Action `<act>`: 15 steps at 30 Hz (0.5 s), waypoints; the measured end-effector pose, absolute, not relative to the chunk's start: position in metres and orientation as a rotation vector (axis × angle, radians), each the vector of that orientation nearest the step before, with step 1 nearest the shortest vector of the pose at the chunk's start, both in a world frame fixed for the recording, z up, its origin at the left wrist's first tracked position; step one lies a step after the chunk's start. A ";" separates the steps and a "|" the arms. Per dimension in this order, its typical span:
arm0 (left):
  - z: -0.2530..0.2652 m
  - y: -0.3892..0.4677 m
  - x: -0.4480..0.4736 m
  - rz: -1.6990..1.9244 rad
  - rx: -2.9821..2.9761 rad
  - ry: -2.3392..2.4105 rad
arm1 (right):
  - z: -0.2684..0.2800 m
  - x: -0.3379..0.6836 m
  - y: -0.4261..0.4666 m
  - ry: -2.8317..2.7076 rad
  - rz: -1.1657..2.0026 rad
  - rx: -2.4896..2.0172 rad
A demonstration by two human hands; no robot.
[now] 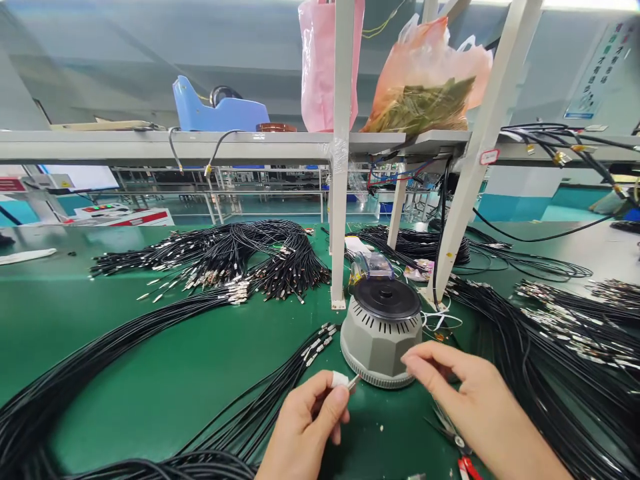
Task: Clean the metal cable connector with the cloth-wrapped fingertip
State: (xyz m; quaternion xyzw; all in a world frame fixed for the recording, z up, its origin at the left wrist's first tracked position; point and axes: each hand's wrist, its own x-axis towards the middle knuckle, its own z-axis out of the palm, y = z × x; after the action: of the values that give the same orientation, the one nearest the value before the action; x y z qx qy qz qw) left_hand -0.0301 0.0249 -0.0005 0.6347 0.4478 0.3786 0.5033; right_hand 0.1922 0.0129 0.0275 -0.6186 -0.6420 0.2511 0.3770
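Observation:
My left hand (315, 417) pinches a slim silvery cable connector (354, 383) between thumb and fingers, with white tape wrapped round one fingertip. Any cable behind the connector is hidden by the hand. My right hand (457, 383) hovers in front of a grey faceted device (373, 347) with a round black top, its thumb and forefinger brought together; whatever they pinch, if anything, is too small to make out. Beneath this hand lie pliers with red handles (465, 467), partly covered. Left of the device, a bundle of black cables (265, 387) ends in metal connectors.
A large heap of black cables (260, 250) lies at the back left, and a long bundle (125, 333) curves along the left. More cables (520, 333) cover the right side. White posts (340, 200) carry a shelf (150, 143) with a blue tape dispenser (220, 110) and bags.

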 end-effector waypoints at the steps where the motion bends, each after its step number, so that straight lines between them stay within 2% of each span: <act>1: -0.001 0.024 -0.030 0.891 1.539 1.063 | 0.027 0.184 0.011 -1.705 0.660 -1.540; 4: 0.000 0.020 -0.028 0.803 1.598 1.031 | 0.023 0.161 0.007 -1.917 0.660 -1.425; 9: -0.003 0.016 -0.020 0.720 1.724 1.129 | 0.006 0.151 0.005 -2.027 0.554 -1.485; 15: -0.005 0.017 -0.025 0.611 1.644 1.092 | -0.011 0.155 0.005 -1.849 0.778 -1.553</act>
State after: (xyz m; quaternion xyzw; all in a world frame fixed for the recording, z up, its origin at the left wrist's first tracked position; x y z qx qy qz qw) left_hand -0.0245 0.0170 -0.0048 0.6835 0.4538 0.2541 0.5122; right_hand 0.1553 0.0049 -0.0111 -0.5845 -0.6957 0.2927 0.2978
